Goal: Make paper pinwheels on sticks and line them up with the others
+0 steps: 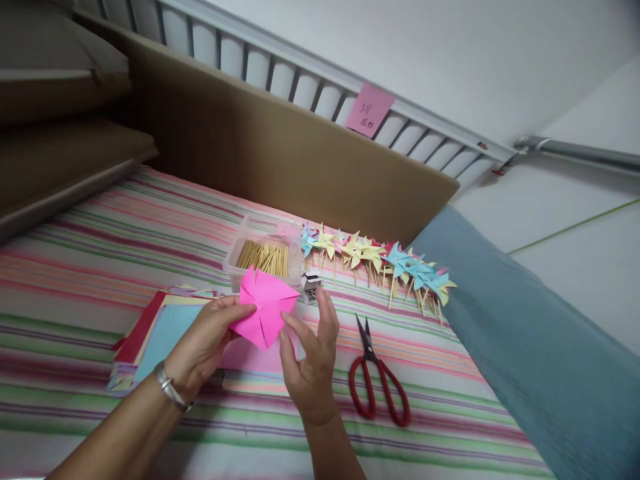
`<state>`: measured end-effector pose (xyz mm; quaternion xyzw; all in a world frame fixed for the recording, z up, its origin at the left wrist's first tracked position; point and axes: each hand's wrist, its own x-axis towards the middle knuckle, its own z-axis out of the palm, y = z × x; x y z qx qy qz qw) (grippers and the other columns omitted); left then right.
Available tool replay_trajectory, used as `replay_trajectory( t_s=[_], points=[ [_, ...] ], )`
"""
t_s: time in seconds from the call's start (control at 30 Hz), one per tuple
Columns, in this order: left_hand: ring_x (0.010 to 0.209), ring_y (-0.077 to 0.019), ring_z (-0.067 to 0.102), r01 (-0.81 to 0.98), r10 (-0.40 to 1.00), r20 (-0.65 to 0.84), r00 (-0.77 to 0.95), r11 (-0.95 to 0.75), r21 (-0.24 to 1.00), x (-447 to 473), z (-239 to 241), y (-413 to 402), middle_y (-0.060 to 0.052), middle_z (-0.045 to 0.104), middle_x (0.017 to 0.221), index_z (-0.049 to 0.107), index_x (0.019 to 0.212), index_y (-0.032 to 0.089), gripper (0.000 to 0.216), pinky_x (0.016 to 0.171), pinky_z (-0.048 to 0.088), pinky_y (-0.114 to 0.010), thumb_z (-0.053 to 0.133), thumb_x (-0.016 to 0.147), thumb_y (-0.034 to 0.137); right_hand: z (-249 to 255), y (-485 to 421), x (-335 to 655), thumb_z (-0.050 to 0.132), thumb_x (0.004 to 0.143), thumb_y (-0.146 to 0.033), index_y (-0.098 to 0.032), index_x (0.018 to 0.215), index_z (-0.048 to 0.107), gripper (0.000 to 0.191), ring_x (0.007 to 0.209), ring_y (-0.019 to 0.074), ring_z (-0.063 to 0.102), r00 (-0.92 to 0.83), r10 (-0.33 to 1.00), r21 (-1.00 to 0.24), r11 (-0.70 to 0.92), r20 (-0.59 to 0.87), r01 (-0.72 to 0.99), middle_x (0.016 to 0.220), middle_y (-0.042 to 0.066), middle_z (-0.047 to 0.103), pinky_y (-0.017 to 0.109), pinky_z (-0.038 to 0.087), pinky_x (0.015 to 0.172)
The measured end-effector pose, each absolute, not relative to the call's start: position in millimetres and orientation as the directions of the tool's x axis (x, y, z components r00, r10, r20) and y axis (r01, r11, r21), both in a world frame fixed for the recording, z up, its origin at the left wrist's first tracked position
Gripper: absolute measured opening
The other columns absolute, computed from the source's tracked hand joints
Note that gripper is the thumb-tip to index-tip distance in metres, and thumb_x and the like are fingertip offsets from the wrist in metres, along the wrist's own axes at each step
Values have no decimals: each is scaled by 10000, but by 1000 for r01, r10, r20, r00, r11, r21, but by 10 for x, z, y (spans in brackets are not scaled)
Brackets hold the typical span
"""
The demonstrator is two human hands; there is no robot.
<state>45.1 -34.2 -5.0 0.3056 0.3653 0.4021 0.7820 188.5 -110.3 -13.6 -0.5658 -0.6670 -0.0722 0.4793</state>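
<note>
A pink paper pinwheel (267,303) is held up above the striped cloth. My left hand (205,347) grips its left edge, thumb on top, a silver bracelet on the wrist. My right hand (310,360) pinches a folded corner near the pinwheel's lower right with thumb and forefinger, the other fingers raised. Under the pinwheel lies a pink paper sheet (250,357). Left of it is a stack of coloured paper sheets (155,333).
A clear plastic box of wooden sticks (265,257) stands behind the pinwheel, with a small metal stapler (311,285) beside it. A row of finished pinwheels (380,263) runs right. Red-handled scissors (375,380) lie right of my hand. A blue cloth (525,353) covers the right side.
</note>
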Motion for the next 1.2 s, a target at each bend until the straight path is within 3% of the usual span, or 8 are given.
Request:
replay_trajectory(
  t_s=[0.2,0.4,0.67,0.83,1.2],
  points=[
    [544,-108,528,-430,860,-286,422,468,773,440,26,-351,-27,651,622,674,669,117,120,551,415,-213,737,622,208,-156,-1121,1823,518,780,-2,-245,937,666,325,1358,325,201,-19,703,-385,412,711,826,1482,20,248,557,264,1054],
    [529,-110,525,-421,859,-287,424,467,778,462,16,-348,-18,637,594,665,649,122,101,555,410,-222,715,623,205,-179,-1108,1815,516,791,-43,-226,834,673,245,1364,316,181,-26,732,-410,411,681,814,1481,1,250,540,253,1061],
    [466,-97,445,-287,887,-262,380,382,879,557,-113,-392,9,584,528,673,618,142,109,482,323,-218,704,610,246,-114,-1125,1823,515,830,-139,-203,822,658,157,1381,306,122,72,827,-522,281,557,805,1480,38,264,541,214,1071],
    [510,-104,448,-184,892,-217,396,308,933,600,-157,-427,18,568,540,658,595,149,103,526,333,-229,688,634,238,-78,-1111,1848,504,837,-157,-174,790,629,134,1376,294,145,117,842,-535,221,527,815,1455,91,316,515,242,1062],
    [534,-106,437,-108,876,-216,430,287,952,626,-166,-429,25,551,541,634,576,158,89,548,330,-233,668,639,210,-123,-1083,1870,548,811,-165,-189,730,593,96,1371,268,178,214,837,-590,152,503,793,1434,100,358,498,242,1062]
  ],
)
